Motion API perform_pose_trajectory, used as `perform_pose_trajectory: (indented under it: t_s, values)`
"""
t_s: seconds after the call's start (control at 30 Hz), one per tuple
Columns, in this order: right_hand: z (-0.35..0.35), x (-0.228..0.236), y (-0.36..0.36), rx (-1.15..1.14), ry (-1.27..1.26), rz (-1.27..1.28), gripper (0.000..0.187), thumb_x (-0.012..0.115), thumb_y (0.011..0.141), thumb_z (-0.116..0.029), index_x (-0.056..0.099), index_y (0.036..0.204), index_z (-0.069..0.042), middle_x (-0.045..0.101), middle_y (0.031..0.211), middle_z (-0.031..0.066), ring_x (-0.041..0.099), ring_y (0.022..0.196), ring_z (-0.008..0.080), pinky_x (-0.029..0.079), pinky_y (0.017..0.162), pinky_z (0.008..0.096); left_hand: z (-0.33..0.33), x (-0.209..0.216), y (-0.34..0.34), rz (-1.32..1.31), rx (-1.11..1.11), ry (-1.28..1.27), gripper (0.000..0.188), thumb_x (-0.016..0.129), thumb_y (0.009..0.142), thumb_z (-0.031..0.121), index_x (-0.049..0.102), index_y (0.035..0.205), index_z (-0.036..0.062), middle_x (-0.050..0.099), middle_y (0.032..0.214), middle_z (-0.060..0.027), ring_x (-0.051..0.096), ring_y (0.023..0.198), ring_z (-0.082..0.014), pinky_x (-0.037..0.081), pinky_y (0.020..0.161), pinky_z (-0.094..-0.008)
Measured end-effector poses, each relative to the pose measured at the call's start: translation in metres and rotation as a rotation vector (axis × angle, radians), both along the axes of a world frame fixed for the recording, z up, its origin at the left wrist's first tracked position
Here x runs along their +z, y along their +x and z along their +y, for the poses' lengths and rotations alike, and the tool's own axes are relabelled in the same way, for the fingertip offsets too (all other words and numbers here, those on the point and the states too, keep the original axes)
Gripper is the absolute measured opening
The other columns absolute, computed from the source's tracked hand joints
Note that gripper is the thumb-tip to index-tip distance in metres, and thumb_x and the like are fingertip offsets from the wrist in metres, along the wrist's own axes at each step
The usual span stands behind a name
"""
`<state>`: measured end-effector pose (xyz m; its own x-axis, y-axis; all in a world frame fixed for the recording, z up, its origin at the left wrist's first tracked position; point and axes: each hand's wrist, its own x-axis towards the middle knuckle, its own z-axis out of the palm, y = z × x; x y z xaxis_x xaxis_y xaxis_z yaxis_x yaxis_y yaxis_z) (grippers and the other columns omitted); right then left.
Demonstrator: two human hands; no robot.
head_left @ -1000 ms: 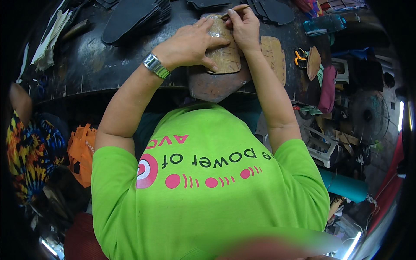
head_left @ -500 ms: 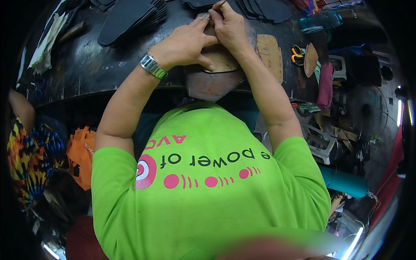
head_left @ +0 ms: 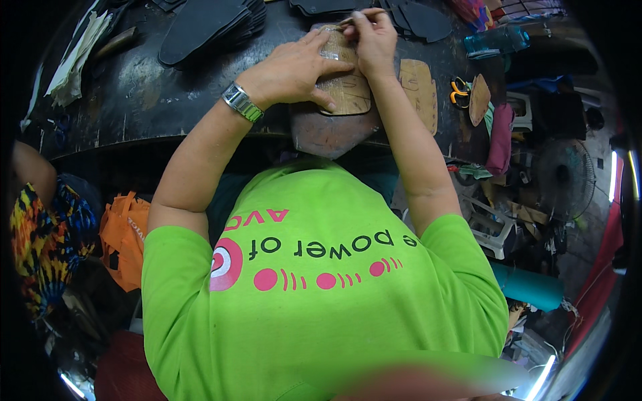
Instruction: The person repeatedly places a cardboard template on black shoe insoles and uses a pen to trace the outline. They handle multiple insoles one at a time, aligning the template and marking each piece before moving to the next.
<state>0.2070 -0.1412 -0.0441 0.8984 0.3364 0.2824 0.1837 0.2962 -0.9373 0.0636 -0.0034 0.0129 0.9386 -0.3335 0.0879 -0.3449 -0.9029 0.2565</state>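
Head view: on a scuffed black table (head_left: 167,103), a brown template (head_left: 350,99) atop a worn slab (head_left: 328,137), under the widely spread left hand (head_left: 291,72); at its far end, a thin implement (head_left: 346,23) pinched in the right hand (head_left: 378,48). Beyond, black cut-outs (head_left: 207,28); leftward, an orange bag (head_left: 124,234); rightward, a fan (head_left: 567,177).

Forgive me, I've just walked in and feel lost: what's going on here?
At a dark table, the person's left hand is spread over a brown round-cornered piece. The right hand pinches something thin, too small to identify, near that piece's far end. Stacked black sole-shaped pieces lie to the left, orange-handled scissors to the right.
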Motion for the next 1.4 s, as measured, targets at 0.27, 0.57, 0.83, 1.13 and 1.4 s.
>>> perform_pose_trajectory:
  t_s: [0.27,0.57,0.83,1.13,1.4]
  values:
    - [0.010,-0.003,-0.021,-0.144,-0.448,-0.385,0.005,0.061,0.097,-0.007,0.058,0.096,-0.003,0.064,0.072,0.0104,0.063,0.066,0.0175,0.050,0.060,0.0336,0.003,-0.007,-0.005,-0.127,0.028,-0.084,0.070,0.081,0.072,0.054,0.066,0.131,0.0187,0.045,0.149,-0.0228,0.037,0.144,-0.0375,0.036,0.112,-0.0500]
    - [0.004,-0.002,-0.009,0.025,-0.091,-0.079,0.008,0.065,0.098,-0.009,0.062,0.101,-0.003,0.071,0.083,0.0041,0.066,0.072,0.0084,0.051,0.064,0.0241,-0.007,-0.024,-0.042,-0.270,0.277,-0.222,0.065,0.080,0.075,0.050,0.067,0.128,0.0162,0.064,0.125,-0.0026,0.056,0.120,-0.0262,0.035,0.105,-0.0437]
    - [0.009,0.007,-0.025,0.026,-0.299,-0.124,0.006,0.057,0.101,-0.009,0.059,0.097,-0.005,0.063,0.075,0.0017,0.055,0.061,0.0080,0.048,0.057,0.0251,-0.006,-0.026,-0.043,-0.269,0.263,-0.232,0.063,0.079,0.076,0.050,0.067,0.127,0.0152,0.063,0.126,-0.0027,0.060,0.114,-0.0261,0.037,0.103,-0.0429]
    - [0.006,0.010,-0.034,0.043,-0.367,-0.288,0.005,0.060,0.098,-0.008,0.059,0.097,-0.003,0.065,0.078,0.0042,0.058,0.070,0.0118,0.049,0.065,0.0281,-0.004,-0.029,-0.041,-0.273,0.255,-0.227,0.065,0.079,0.075,0.051,0.066,0.128,0.0158,0.063,0.124,-0.0036,0.062,0.111,-0.0270,0.039,0.100,-0.0429]
    - [0.005,0.006,-0.031,0.018,-0.389,-0.300,0.009,0.059,0.100,-0.011,0.060,0.095,-0.003,0.065,0.078,0.0032,0.058,0.071,0.0092,0.048,0.064,0.0260,-0.003,-0.031,-0.040,-0.267,0.252,-0.235,0.065,0.080,0.075,0.052,0.067,0.128,0.0167,0.062,0.126,-0.0039,0.062,0.111,-0.0276,0.040,0.101,-0.0432]
